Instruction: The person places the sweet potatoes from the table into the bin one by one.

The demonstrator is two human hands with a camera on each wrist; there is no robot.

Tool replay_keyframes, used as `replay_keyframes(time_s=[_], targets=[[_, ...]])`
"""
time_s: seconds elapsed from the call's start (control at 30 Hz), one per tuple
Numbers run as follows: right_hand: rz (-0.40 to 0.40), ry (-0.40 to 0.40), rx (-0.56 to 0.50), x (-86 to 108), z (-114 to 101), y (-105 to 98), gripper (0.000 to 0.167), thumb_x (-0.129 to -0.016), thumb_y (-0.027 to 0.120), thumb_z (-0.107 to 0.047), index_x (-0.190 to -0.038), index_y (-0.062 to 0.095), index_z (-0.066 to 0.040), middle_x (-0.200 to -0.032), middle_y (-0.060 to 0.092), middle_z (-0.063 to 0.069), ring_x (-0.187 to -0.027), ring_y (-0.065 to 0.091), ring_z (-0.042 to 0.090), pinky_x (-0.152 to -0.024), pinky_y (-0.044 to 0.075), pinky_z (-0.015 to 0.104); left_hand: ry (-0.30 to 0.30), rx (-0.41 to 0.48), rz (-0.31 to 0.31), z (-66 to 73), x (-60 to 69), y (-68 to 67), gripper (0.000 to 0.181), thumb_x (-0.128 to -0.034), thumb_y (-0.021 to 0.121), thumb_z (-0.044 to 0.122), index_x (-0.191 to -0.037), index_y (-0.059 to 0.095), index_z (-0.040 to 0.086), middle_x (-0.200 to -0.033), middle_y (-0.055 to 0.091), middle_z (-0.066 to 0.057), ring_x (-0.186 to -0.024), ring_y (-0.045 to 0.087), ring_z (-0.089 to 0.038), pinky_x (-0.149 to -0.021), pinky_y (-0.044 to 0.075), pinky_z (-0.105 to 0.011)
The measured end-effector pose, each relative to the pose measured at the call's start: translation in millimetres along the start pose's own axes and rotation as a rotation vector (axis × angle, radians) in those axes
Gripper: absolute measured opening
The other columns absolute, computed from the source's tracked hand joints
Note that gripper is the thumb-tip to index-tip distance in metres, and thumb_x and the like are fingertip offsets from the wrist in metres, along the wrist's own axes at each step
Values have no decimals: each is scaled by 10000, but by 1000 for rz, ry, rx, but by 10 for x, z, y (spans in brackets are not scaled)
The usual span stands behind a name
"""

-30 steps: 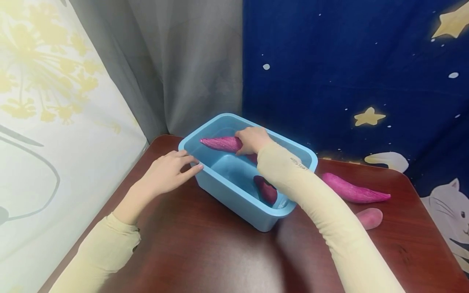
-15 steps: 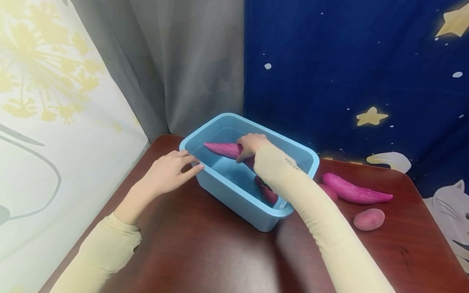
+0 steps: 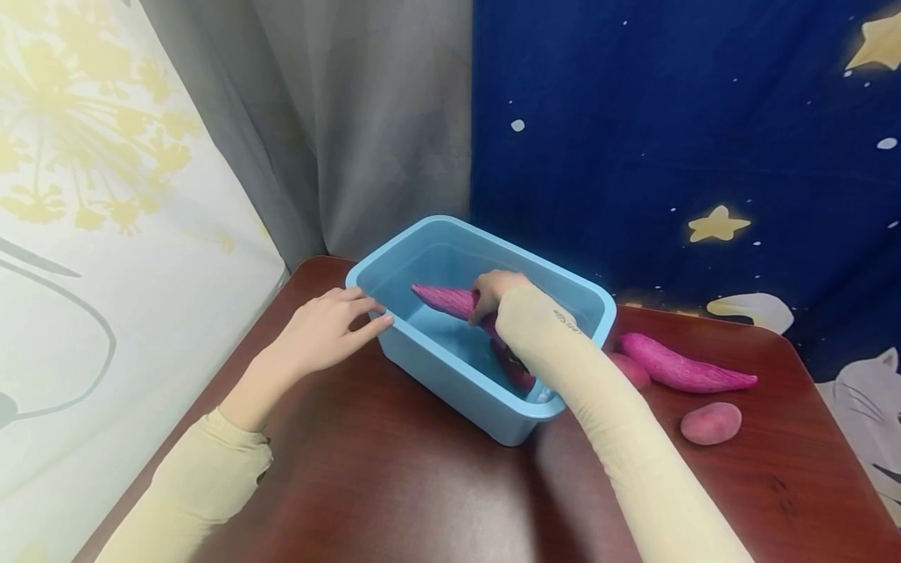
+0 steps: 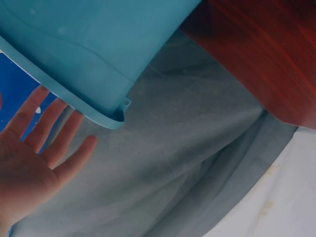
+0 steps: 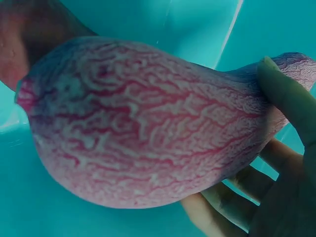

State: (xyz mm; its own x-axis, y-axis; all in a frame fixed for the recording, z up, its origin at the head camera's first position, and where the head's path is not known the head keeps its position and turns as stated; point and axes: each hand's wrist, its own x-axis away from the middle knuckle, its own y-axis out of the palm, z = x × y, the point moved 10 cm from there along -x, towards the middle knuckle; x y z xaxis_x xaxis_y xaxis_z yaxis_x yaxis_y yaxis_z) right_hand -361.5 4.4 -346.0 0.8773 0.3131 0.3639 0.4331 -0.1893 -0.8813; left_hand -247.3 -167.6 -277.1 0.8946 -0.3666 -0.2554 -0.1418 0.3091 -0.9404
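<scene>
My right hand (image 3: pixel 498 291) is inside the light blue plastic bin (image 3: pixel 450 363), gripping a magenta sweet potato (image 3: pixel 442 299). In the right wrist view the sweet potato (image 5: pixel 138 128) shows a thick, streaked body, with thumb and fingers round its narrower part. Below it in the bin lies a reddish, potato-like piece (image 3: pixel 519 374), partly hidden by my forearm and the held one. My left hand (image 3: pixel 322 332) rests on the bin's near left rim. In the left wrist view, that hand's fingers (image 4: pixel 61 138) extend loosely to the rim.
Right of the bin on the dark red table (image 3: pixel 422 500) lie another magenta sweet potato (image 3: pixel 683 366) and two pinkish potatoes, one nearer (image 3: pixel 711 423) and one partly behind my sleeve (image 3: pixel 631 371). Grey and blue curtains (image 3: pixel 598 156) hang behind the table.
My right hand has moved lower and a little rightward inside the bin with the sweet potato. The left hand has stayed on the rim. More of the potatoes beside my right sleeve now shows.
</scene>
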Motion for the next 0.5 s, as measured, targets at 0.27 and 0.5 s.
replay_keyframes(time_s=[0.27, 0.5], targets=[[-25, 209, -239, 279, 139, 17, 506, -544, 834, -259, -1000, 615, -263, -904, 556, 21, -810, 515, 241, -498, 476, 356, 4, 2, -1, 0, -3, 14, 363, -858, 505, 444, -1008, 652, 148, -970, 602, -34, -915, 520, -237, -677, 448, -429], [-22, 211, -217, 432, 83, 65, 491, -477, 843, -275, -917, 629, -247, -830, 579, 32, -746, 536, 245, -461, 465, 362, -3, 0, -4, 1, 7, 7, 374, -859, 497, 454, -1011, 650, 148, -974, 598, -27, -917, 518, -233, -675, 450, -427]])
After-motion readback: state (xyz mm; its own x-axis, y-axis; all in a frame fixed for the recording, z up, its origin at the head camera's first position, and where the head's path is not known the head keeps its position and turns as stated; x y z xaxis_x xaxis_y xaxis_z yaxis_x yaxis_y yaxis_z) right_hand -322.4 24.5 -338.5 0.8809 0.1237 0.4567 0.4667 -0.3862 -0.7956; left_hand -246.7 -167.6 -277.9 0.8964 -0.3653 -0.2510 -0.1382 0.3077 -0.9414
